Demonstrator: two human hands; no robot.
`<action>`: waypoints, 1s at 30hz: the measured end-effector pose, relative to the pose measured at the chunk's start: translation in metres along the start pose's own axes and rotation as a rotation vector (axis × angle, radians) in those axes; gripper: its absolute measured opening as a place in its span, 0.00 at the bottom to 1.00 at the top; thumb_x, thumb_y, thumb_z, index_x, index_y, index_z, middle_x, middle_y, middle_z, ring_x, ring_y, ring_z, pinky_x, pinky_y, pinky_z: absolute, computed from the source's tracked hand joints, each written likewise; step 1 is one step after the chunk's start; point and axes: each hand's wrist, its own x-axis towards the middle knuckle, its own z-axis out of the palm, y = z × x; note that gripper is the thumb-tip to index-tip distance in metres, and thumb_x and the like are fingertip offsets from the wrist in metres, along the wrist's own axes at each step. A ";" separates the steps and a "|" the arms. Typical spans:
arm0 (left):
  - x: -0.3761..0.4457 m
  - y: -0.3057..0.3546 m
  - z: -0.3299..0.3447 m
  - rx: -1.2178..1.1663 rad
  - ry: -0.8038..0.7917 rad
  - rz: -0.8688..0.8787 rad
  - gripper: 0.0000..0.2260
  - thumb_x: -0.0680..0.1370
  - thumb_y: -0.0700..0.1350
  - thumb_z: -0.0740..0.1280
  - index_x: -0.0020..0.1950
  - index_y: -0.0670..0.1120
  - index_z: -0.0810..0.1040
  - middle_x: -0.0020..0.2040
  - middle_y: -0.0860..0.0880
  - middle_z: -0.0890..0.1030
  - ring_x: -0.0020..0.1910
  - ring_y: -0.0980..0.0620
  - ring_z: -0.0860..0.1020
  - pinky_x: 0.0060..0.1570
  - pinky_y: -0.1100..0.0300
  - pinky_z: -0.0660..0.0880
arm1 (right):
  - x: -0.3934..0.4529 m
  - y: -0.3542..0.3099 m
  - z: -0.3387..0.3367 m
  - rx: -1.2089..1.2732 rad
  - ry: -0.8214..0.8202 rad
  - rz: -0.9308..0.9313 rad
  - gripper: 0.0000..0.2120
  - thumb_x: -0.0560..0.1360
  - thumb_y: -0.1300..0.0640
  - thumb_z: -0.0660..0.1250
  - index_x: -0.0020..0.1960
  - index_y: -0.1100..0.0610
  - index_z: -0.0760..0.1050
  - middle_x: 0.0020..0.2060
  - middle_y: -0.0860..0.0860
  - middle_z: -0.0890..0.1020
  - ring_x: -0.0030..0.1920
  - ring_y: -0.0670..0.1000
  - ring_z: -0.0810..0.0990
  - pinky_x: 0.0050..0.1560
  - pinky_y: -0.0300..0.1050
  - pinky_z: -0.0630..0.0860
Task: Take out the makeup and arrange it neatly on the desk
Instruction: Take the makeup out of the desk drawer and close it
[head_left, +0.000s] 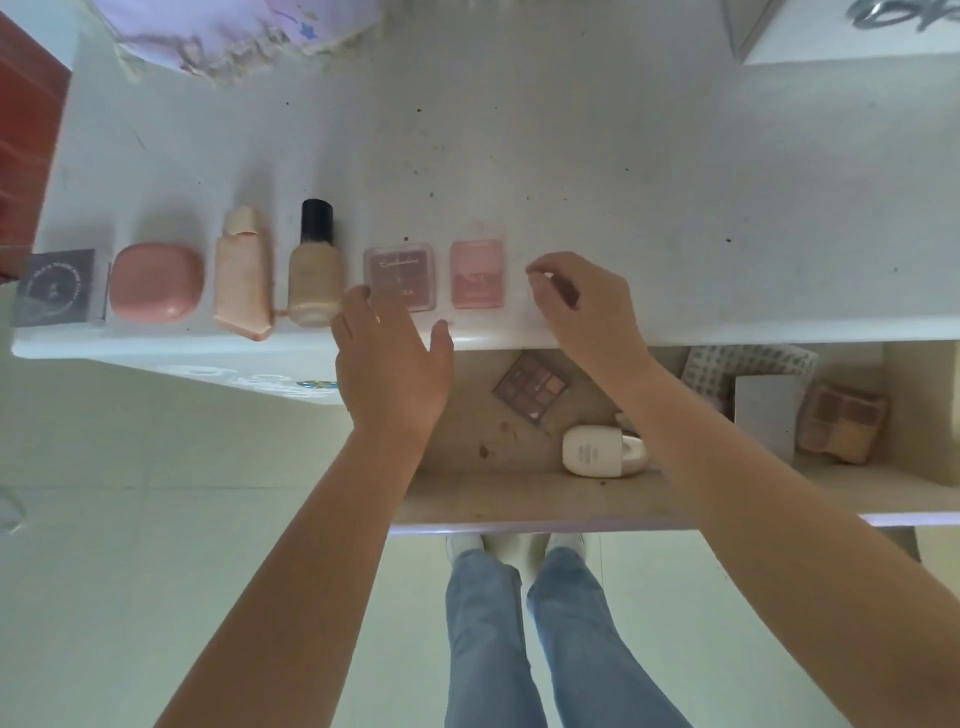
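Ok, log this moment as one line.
row: six items on desk | left hand: open, over purple palette | right hand: empty, beside pink palette | drawer: open

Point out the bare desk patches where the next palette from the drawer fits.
Bare desk runs right of the pink palette, under and past the right hand, and along the whole strip behind the row. From the grey box to that palette it is crowded; the left hand covers the mauve palette's near edge.
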 end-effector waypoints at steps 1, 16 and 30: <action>-0.012 -0.003 0.007 -0.024 0.065 0.086 0.21 0.74 0.44 0.67 0.63 0.37 0.70 0.61 0.36 0.72 0.59 0.38 0.72 0.51 0.50 0.75 | -0.014 0.007 -0.009 -0.019 0.019 -0.026 0.08 0.75 0.61 0.63 0.48 0.64 0.79 0.36 0.49 0.77 0.32 0.43 0.69 0.39 0.21 0.66; -0.016 0.025 0.141 0.472 -0.267 0.742 0.20 0.67 0.48 0.55 0.44 0.43 0.85 0.44 0.45 0.85 0.42 0.47 0.84 0.38 0.58 0.80 | -0.090 0.132 -0.006 -0.645 -0.752 0.289 0.23 0.73 0.49 0.66 0.65 0.57 0.67 0.60 0.56 0.76 0.61 0.55 0.74 0.56 0.43 0.69; -0.057 0.035 0.038 0.027 -0.550 0.533 0.43 0.64 0.58 0.67 0.74 0.42 0.58 0.68 0.44 0.66 0.67 0.45 0.64 0.64 0.58 0.65 | -0.080 0.080 -0.097 0.429 -0.099 0.475 0.12 0.68 0.60 0.73 0.42 0.46 0.73 0.39 0.45 0.79 0.44 0.50 0.77 0.44 0.43 0.75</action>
